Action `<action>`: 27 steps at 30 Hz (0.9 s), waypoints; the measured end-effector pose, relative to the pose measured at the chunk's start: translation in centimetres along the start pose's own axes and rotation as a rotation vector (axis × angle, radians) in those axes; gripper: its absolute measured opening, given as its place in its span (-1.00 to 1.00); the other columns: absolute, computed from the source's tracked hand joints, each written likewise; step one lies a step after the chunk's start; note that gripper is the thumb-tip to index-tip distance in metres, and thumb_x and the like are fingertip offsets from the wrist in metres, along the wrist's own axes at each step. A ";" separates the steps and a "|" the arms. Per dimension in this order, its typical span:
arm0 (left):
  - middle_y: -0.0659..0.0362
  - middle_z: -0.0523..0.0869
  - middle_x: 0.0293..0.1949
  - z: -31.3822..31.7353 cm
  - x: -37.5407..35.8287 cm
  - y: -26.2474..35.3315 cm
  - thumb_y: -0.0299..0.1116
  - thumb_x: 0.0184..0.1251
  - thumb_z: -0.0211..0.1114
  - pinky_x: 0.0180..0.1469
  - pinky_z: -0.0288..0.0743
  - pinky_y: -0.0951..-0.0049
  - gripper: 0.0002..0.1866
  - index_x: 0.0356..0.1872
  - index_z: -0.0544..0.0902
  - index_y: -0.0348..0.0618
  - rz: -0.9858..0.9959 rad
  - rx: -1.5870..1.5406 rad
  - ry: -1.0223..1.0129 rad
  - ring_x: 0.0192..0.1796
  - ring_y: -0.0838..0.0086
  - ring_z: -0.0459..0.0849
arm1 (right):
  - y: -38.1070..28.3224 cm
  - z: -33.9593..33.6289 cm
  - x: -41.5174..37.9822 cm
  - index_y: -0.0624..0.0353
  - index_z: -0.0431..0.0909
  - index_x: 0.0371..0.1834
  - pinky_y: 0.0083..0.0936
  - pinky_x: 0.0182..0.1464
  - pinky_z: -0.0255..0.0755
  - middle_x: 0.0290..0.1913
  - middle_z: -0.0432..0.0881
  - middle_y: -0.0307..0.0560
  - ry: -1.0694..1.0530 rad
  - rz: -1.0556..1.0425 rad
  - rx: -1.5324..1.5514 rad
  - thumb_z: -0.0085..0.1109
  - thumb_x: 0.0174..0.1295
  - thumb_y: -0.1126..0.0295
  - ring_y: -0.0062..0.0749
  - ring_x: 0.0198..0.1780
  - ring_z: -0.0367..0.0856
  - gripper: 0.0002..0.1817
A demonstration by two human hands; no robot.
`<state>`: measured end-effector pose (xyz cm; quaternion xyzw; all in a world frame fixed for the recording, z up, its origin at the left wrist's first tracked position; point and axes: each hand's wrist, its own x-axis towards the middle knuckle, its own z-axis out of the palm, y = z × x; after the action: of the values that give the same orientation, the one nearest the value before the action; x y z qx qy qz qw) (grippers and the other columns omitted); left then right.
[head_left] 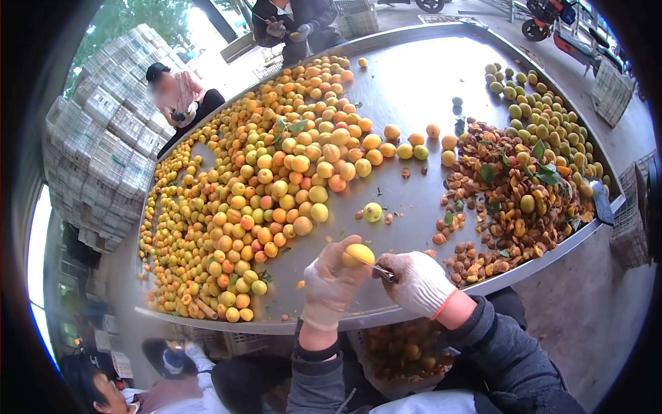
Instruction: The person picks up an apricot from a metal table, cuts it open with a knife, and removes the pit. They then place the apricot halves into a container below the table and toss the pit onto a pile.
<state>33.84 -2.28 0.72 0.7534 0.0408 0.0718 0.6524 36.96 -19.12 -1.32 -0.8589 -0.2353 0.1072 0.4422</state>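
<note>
My left hand, in a white glove, holds a yellow apricot up over the near edge of the metal table. In a white knit glove with an orange cuff, my right hand grips a small knife, and its blade touches the apricot's right side. A greenish-yellow apricot lies on the metal just beyond my hands. Left of them spreads a large heap of yellow and orange apricots. To the right is a pile of brown pits and scraps.
Greenish apricots lie at the far right. Below my hands is a container of fruit pieces. One person is at the left edge, another beyond the table, a third at lower left. Crates are stacked at left.
</note>
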 end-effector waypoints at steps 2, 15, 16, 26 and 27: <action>0.22 0.70 -0.22 0.4 -0.3 -0.8 -0.36 0.09 0.53 -0.04 0.53 0.55 -0.54 0.03 0.65 -0.26 0.078 0.069 0.000 -0.19 0.54 0.64 | 0.0 0.2 0.1 0.05 0.61 -0.24 -0.14 -0.27 0.50 -0.43 0.65 0.07 0.008 0.048 -0.107 0.14 0.04 0.41 0.06 -0.36 0.64 -0.80; 0.24 0.64 -0.17 0.7 -1.0 0.0 -0.59 0.05 0.50 -0.06 0.55 0.58 -0.49 0.10 0.60 -0.32 -0.049 -0.190 -0.150 -0.12 0.60 0.62 | 0.7 0.3 -0.5 0.22 0.68 -0.14 -0.44 -0.15 0.48 -0.34 0.72 0.04 -0.375 0.083 0.585 0.19 0.19 0.45 -0.36 -0.32 0.64 -0.80; 0.24 0.64 -0.17 0.6 -1.0 0.1 -0.59 0.05 0.50 -0.06 0.55 0.58 -0.49 0.10 0.60 -0.32 -0.048 -0.192 -0.148 -0.12 0.60 0.62 | 0.6 0.1 -0.6 0.22 0.69 -0.16 -0.46 -0.15 0.48 -0.35 0.72 0.01 -0.390 0.055 0.534 0.20 0.19 0.45 -0.39 -0.32 0.64 -0.81; 0.17 0.68 -0.12 1.5 -0.8 -0.1 -0.56 0.01 0.50 -0.06 0.58 0.49 -0.45 0.11 0.55 -0.25 0.022 0.077 0.053 -0.09 0.46 0.67 | -0.8 -5.0 -1.0 0.25 0.62 -0.11 -0.61 -0.19 0.51 -0.34 0.68 -0.19 -0.047 0.279 0.589 0.28 0.16 0.47 -0.59 -0.28 0.62 -0.77; 0.15 0.67 -0.12 2.2 -1.0 -0.1 -0.53 -0.02 0.52 -0.07 0.57 0.46 -0.44 0.08 0.55 -0.23 0.094 0.462 0.038 -0.11 0.41 0.68 | -0.4 -4.0 -0.9 0.26 0.59 -0.04 -0.63 -0.18 0.51 -0.32 0.67 -0.20 0.074 0.136 0.584 0.33 0.14 0.44 -0.62 -0.29 0.59 -0.69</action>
<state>33.25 -4.53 0.29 0.8822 0.0334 0.1051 0.4577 37.58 -22.20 1.35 -0.7126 -0.1200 0.1681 0.6705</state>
